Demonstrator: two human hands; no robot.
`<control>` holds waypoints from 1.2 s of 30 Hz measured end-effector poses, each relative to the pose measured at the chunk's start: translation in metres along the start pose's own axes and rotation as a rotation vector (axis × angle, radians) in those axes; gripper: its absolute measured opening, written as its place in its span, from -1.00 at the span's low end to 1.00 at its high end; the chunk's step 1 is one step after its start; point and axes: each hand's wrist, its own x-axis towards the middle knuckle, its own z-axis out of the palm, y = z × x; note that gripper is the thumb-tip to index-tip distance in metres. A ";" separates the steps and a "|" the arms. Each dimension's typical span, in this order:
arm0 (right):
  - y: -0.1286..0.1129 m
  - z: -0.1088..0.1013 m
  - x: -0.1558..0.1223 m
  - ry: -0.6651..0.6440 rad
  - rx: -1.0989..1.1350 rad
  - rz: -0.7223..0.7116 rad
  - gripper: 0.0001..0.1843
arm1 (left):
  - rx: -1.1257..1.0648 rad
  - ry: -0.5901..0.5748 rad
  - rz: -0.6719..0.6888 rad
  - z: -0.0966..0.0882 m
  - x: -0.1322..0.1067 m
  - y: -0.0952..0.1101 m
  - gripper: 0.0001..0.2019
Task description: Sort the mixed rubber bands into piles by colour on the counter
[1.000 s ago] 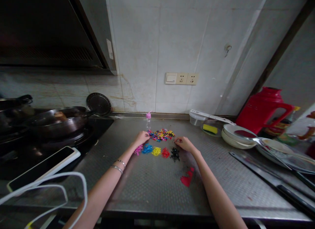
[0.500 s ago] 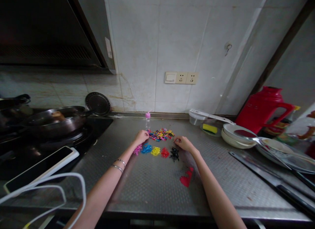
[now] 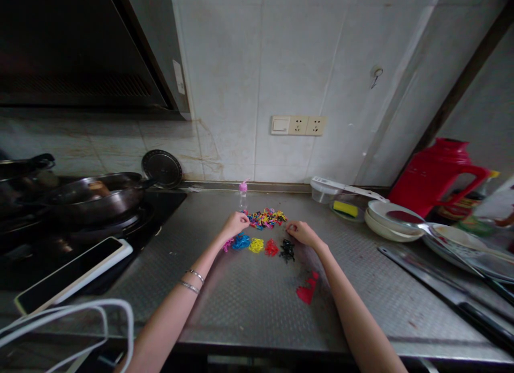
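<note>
A mixed pile of small coloured rubber bands [image 3: 266,218] lies on the steel counter. My left hand [image 3: 235,224] is at its left edge, thumb and forefinger pinched together; what they hold is too small to make out. To the pile's right, my right hand [image 3: 301,233] also has its fingertips pinched, above the black bands [image 3: 287,250]. Nearer me runs a row of single-colour heaps: pink bands [image 3: 228,244], partly covered by my left hand, blue bands [image 3: 241,241], yellow bands [image 3: 256,245], red bands [image 3: 271,248] and the black ones.
A small clear bottle with a pink top [image 3: 243,193] stands behind the pile. A red torn piece [image 3: 307,290] lies near my right forearm. Bowls [image 3: 387,228], a knife [image 3: 425,279] and a red thermos [image 3: 431,175] are right; a pan [image 3: 94,202] and a white-edged device [image 3: 72,274] left.
The whole view has shifted slightly, moving the counter things a little to the right. My left hand has edged towards the pile; both hands stay pinched.
</note>
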 end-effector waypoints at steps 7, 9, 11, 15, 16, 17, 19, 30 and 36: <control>0.000 0.000 -0.001 -0.001 0.008 -0.011 -0.77 | 0.023 -0.141 0.124 0.035 -0.015 0.039 -0.82; 0.001 0.000 0.000 -0.001 0.007 -0.009 -0.77 | 0.056 -0.152 0.153 0.041 -0.018 0.045 -0.83; 0.001 0.001 0.000 -0.003 0.010 -0.006 -0.77 | 0.077 -0.148 0.159 0.043 -0.019 0.047 -0.80; 0.001 0.002 -0.001 0.010 -0.004 0.008 -0.78 | 0.058 -0.104 0.139 0.033 -0.016 0.040 -0.67; 0.000 0.002 -0.002 0.014 -0.012 0.011 -0.78 | 0.035 -0.086 0.138 0.030 -0.015 0.036 -0.65; -0.001 0.002 -0.002 0.015 -0.019 0.012 -0.78 | 0.003 -0.067 0.132 0.027 -0.013 0.031 -0.65; -0.003 0.000 -0.003 0.034 -0.034 0.028 -0.78 | -0.088 -0.036 0.083 0.020 -0.009 0.020 -0.65; -0.025 -0.003 0.016 0.140 -0.130 0.149 -0.66 | -0.605 0.137 -0.367 -0.022 -0.004 -0.021 -0.71; -0.027 0.007 0.022 0.110 -0.133 0.141 -0.74 | -0.686 0.231 -0.382 -0.041 -0.005 -0.035 -0.72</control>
